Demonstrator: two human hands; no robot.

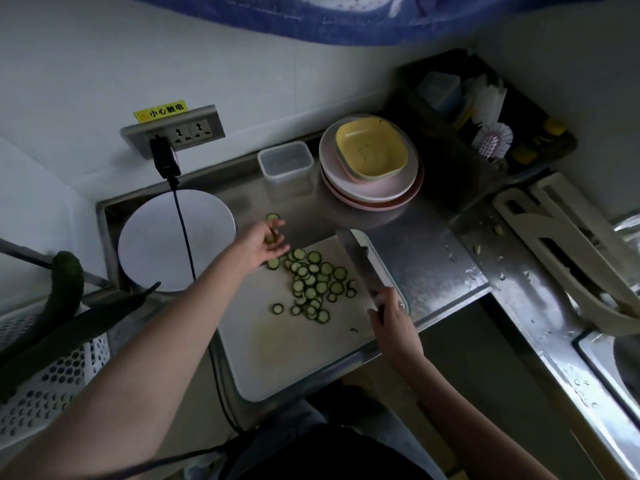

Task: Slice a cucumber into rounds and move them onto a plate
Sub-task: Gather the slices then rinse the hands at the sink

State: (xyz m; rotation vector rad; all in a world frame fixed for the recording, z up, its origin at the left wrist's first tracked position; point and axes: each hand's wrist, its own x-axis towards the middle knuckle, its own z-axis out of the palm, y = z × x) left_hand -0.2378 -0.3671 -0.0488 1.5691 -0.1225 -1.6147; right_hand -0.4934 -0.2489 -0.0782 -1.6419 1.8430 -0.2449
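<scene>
Rounds [313,284] are pinched in the left grip [268,242], the plate [149,237] lying just left; the knife [360,263] is clasped by the right grip [393,322].

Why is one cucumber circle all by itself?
One cucumber round lies on the bare steel counter, off the cutting board where the pile of rounds sits. It looks strayed. The left hand is beside it.

Cucumber rounds [313,282], thin, pale-centred and dark-rimmed, lie in an overlapping heap on the far half of the white cutting board [294,351]. One stray round [272,216] lies on the steel counter beyond. The round white plate [152,233] sits left of the board.
</scene>
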